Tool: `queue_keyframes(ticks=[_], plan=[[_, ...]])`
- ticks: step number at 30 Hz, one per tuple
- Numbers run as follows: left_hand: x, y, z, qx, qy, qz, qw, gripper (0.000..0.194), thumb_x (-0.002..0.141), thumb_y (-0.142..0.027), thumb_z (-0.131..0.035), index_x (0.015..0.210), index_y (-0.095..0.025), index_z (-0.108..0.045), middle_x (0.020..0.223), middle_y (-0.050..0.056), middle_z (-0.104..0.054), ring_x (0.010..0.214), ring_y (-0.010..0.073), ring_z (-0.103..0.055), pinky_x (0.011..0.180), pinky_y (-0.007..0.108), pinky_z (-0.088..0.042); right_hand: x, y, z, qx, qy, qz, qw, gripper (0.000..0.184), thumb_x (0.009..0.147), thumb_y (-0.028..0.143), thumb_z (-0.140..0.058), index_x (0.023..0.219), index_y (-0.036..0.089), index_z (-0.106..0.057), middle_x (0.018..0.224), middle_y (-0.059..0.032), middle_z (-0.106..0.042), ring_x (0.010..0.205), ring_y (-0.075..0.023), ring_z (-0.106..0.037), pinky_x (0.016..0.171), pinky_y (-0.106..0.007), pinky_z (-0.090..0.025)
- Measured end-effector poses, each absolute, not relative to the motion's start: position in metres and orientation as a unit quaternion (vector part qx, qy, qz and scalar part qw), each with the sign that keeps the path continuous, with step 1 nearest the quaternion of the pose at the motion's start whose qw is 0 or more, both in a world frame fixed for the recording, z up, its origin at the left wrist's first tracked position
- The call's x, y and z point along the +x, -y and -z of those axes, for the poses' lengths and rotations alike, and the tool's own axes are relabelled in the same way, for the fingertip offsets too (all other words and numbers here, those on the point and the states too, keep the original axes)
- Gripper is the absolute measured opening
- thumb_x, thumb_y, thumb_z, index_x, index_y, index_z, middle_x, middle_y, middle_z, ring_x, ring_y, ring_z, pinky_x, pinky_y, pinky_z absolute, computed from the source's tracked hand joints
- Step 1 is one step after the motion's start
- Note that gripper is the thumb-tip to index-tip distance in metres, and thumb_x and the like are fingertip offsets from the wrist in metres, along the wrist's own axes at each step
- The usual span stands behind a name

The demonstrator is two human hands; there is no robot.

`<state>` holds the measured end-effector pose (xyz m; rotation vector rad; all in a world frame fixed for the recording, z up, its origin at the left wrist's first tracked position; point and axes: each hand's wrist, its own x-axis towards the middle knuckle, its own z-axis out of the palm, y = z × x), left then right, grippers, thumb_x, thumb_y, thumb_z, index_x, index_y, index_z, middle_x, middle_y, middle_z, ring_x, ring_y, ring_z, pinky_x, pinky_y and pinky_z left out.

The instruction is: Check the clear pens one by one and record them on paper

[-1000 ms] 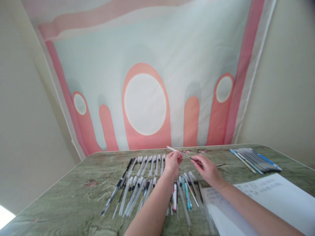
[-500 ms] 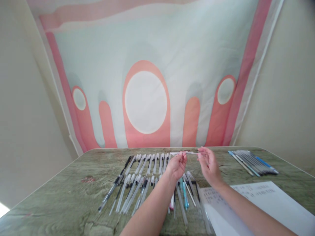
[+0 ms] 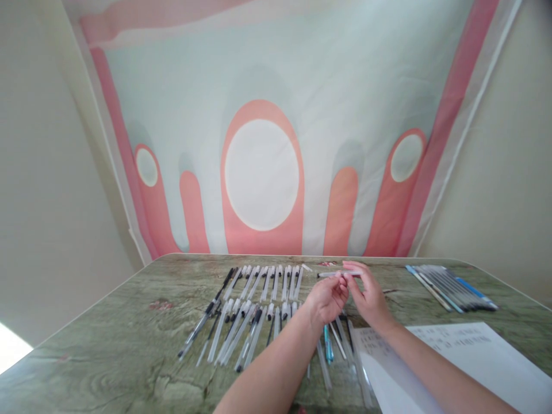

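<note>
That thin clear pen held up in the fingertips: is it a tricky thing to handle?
Probably light: the pen is held level above the table by just the fingertips of the left hand and right hand. It looks straight and stiff, with no sag. Being round and slim, it may roll if set down carelessly.

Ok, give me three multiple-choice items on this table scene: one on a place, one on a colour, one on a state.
1. Where does the bundle of pens with blue ones lie?
A. far right of the table
B. far left
C. on the paper

2. What colour are the arches on the hanging cloth?
A. green
B. pink
C. black

3. How is the clear pen between the hands?
A. flat on the table
B. lifted, held by the right hand, with the left hand beside it
C. standing in a cup

Answers: 1 A, it sits by the right edge; 2 B, pink arches ring white circles; 3 B, fingers pinch it above the table.
</note>
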<state>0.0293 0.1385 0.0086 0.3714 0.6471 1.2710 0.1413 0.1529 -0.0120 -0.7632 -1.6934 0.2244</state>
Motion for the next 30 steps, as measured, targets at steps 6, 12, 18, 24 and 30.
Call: queue_keyframes(ticks=[6, 12, 18, 24, 30], plan=[[0.014, -0.143, -0.007, 0.356, -0.422, -0.486, 0.678, 0.011, 0.08, -0.016, -0.053, 0.079, -0.008, -0.06, 0.069, 0.006, -0.061, 0.053, 0.0062, -0.055, 0.053, 0.017, -0.046, 0.148, -0.161, 0.021, -0.371, 0.688, -0.12, 0.612, 0.023, 0.087, 0.033, -0.041, 0.101, 0.019, -0.052, 0.099, -0.009, -0.059, 0.09, -0.0204, -0.056, 0.08, -0.039, -0.045], [-0.029, -0.184, -0.018, 0.512, -0.583, -0.46, 0.432, 0.019, 0.076, -0.011, -0.051, 0.094, -0.013, -0.06, 0.089, 0.008, -0.064, 0.072, 0.0111, -0.058, 0.072, 0.024, -0.044, 0.156, -0.173, 0.028, -0.417, 0.603, -0.203, 0.649, 0.026, 0.087, 0.041, -0.037, 0.094, 0.018, -0.048, 0.088, -0.0078, -0.061, 0.068, -0.0166, -0.057, 0.066, -0.034, -0.047], [-0.039, -0.213, -0.009, 0.642, -0.64, -0.319, 0.276, 0.016, 0.063, -0.01, -0.063, 0.078, -0.015, -0.066, 0.09, 0.009, -0.065, 0.093, 0.0215, -0.056, 0.089, 0.032, -0.036, 0.16, -0.182, 0.031, -0.419, 0.553, -0.245, 0.677, 0.03, 0.085, 0.046, -0.04, 0.091, 0.018, -0.046, 0.082, -0.0062, -0.061, 0.061, -0.0141, -0.055, 0.062, -0.032, -0.048], [-0.018, -0.209, 0.007, 0.688, -0.662, -0.215, 0.205, 0.016, 0.064, -0.012, -0.06, 0.077, -0.018, -0.067, 0.094, 0.01, -0.065, 0.097, 0.0242, -0.055, 0.089, 0.034, -0.036, 0.163, -0.188, 0.036, -0.422, 0.524, -0.268, 0.689, 0.029, 0.083, 0.046, -0.044, 0.09, 0.018, -0.046, 0.078, -0.0048, -0.061, 0.06, -0.0136, -0.056, 0.061, -0.031, -0.049], [-0.01, -0.199, 0.005, 0.684, -0.64, -0.265, 0.228, 0.01, 0.068, -0.014, -0.057, 0.071, -0.016, -0.066, 0.084, 0.01, -0.067, 0.089, 0.0226, -0.058, 0.084, 0.033, -0.038, 0.163, -0.192, 0.039, -0.413, 0.517, -0.286, 0.694, 0.031, 0.081, 0.047, -0.047, 0.093, 0.018, -0.046, 0.078, -0.0051, -0.062, 0.059, -0.0141, -0.057, 0.06, -0.032, -0.049]])
